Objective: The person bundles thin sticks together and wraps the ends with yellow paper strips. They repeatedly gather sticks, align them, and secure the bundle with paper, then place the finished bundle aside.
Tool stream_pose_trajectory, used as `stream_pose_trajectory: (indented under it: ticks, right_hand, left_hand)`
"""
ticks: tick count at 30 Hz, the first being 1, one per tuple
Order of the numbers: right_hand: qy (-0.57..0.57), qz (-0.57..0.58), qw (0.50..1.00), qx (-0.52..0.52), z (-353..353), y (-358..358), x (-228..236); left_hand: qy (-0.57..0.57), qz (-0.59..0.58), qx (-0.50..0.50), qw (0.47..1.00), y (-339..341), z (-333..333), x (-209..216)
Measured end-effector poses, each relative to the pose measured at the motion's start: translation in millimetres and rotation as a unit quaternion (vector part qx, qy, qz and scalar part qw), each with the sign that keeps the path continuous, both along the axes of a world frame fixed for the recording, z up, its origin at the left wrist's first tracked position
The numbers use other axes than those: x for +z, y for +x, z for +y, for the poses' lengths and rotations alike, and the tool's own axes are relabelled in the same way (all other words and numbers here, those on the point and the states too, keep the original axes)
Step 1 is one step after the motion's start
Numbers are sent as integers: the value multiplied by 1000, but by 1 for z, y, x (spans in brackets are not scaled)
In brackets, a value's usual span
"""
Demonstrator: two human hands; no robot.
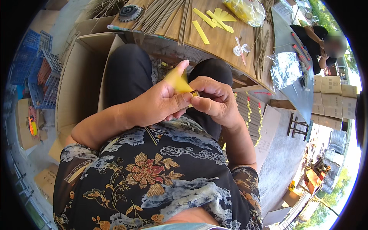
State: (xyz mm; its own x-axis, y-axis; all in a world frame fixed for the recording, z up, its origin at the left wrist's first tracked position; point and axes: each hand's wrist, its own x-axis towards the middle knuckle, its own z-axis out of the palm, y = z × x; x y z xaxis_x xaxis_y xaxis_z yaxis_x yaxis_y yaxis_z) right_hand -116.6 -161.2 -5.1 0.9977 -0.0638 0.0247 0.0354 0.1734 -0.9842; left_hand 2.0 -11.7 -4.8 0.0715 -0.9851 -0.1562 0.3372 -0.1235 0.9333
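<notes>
Over my lap, my left hand [168, 97] holds a yellow paper strip [179, 83], which is partly blurred. The fingers of my right hand [216, 100] pinch close to the left fingertips, at the strip's lower end. Something small and dark shows between the fingertips, too covered to name. More yellow strips [214, 19] lie loosely fanned on the wooden table [226, 50] in front of me. Thin brown sticks [165, 17] are spread beside them on the left.
An open cardboard box [82, 80] stands at my left, with blue crates [48, 76] beyond. Bundled sticks with yellow bands [247, 115] lie at my right. A clear bag [247, 11], small plastic cups [237, 50] and silver foil [285, 71] are ahead. A person [316, 44] sits far right.
</notes>
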Motion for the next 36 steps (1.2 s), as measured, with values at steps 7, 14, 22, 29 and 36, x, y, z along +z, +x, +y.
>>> stream_pose_trajectory:
  ticks: [7, 14, 22, 29, 36]
  right_hand:
    - [-208, -116, 971, -24, -2, 4, 6]
    - [-253, -195, 948, 2, -6, 9, 5]
    - [-262, -219, 939, 51, -12, 13, 11]
    - [-249, -240, 930, 122, -20, 16, 16]
    - [-191, -212, 950, 126, -31, 15, 16]
  left_hand:
    - [18, 41, -49, 998, 3, 7, -2]
    - [34, 140, -57, 988, 6, 7, -2]
    - [25, 184, -33, 982, 4, 5, -7]
    - [22, 189, -61, 980, 1, -1, 2]
    - [45, 143, -17, 989, 1, -4, 9]
